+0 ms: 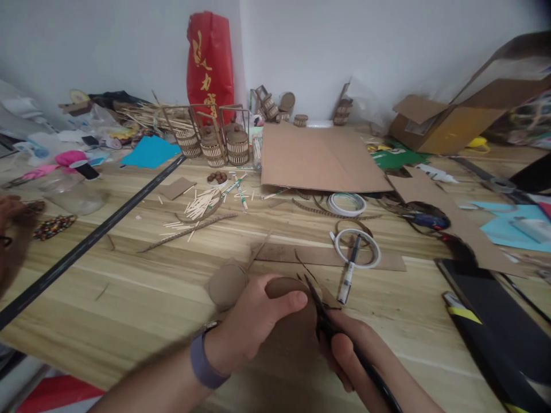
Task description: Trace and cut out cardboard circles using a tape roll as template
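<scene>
My left hand, with a purple band at the wrist, grips a rounded piece of brown cardboard, thumb laid across its face. Black-handled scissors are in my right hand. Their blades stand slightly apart at the cardboard's right edge, where a thin curling strip rises. My fingers partly cover the handles. Just left of the held piece, a round cardboard disc lies on the table. Beyond the hands is a long flat cardboard strip.
A marker lies across a white tape roll. Farther back are a big cardboard sheet, matchsticks and small lidded baskets. Black cases lie at right. Another person's hand shows at far left.
</scene>
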`<state>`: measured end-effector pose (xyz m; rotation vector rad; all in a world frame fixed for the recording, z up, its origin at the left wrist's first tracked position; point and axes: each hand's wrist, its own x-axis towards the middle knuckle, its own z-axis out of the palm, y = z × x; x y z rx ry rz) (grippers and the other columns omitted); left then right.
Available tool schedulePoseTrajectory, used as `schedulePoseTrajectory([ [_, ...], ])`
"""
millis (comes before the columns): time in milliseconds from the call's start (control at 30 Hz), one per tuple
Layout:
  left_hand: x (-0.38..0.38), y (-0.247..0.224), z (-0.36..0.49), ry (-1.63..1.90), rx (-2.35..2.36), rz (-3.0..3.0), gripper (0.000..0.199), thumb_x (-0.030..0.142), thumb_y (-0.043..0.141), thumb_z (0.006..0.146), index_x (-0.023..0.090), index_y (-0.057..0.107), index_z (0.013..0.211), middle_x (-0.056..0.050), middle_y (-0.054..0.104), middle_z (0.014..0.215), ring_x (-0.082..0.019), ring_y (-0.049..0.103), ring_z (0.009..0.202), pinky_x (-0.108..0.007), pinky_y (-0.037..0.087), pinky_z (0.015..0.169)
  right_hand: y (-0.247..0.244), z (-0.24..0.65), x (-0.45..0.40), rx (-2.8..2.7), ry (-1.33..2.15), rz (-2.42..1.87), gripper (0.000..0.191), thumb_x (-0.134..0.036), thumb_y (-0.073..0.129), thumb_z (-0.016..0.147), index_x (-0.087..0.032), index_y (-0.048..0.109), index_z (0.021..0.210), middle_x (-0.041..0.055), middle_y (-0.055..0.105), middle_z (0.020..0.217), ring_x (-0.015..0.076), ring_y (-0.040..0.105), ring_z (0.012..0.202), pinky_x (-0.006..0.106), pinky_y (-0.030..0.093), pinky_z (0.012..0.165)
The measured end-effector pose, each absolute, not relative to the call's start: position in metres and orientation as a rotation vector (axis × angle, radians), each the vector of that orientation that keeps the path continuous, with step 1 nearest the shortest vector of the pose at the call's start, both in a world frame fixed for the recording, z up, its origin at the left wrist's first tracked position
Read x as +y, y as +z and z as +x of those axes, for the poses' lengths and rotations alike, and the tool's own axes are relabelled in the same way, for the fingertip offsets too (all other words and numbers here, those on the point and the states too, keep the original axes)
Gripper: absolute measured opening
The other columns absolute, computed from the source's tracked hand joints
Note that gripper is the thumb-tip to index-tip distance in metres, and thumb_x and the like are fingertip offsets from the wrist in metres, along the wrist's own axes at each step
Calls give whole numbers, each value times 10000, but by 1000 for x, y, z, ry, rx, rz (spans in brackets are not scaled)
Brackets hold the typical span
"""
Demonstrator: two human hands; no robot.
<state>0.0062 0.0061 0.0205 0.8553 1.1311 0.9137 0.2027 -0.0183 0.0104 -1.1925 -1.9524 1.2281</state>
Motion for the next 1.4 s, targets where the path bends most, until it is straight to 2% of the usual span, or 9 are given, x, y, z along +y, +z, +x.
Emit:
schedulePoseTrajectory([
  [400,5,25,6,893,1160,912,342,409,857,667,187,782,916,-45,833,972,-294,736,992,-372,557,871,8,202,-20,-1935,1239,-1153,701,-878,255,906,-253,494,697,-31,468,501,148,418,433,259,384,441],
  [700,5,27,5,896,1106,927,315,383,836,696,186,799,940,-42,830,986,-281,728,994,-356,554,868,10,203,-22,-1892,1277,-1210,711,-856,299,922,-219,595,808,-46,441,500,136,387,429,251,320,407],
  [900,6,26,5,880,1115,928,318,392,848,693,187,800,931,-43,824,971,-284,723,985,-363,551,870,9,200,-24,-1854,1258,-1212,701,-843,311,932,-222,602,789,-36,421,491,176,490,507,253,372,447],
  [1100,5,23,4,895,1077,939,308,403,839,716,197,805,942,-35,824,983,-276,723,983,-355,549,863,4,201,-25,-1864,1266,-1219,693,-827,308,946,-214,589,786,-29,453,540,135,375,457,246,268,402],
  [1267,6,26,4,879,1116,923,351,412,852,678,185,791,938,-47,826,977,-285,727,986,-367,551,877,8,199,-22,-1899,1230,-1206,715,-826,303,946,-200,605,781,10,548,645,152,451,538,247,328,453],
  [1400,7,27,3,870,1119,924,329,403,859,678,194,791,924,-34,827,963,-280,729,978,-359,555,866,13,198,-21,-1900,1160,-1208,680,-778,321,977,-204,625,777,33,614,669,194,573,609,267,435,547],
])
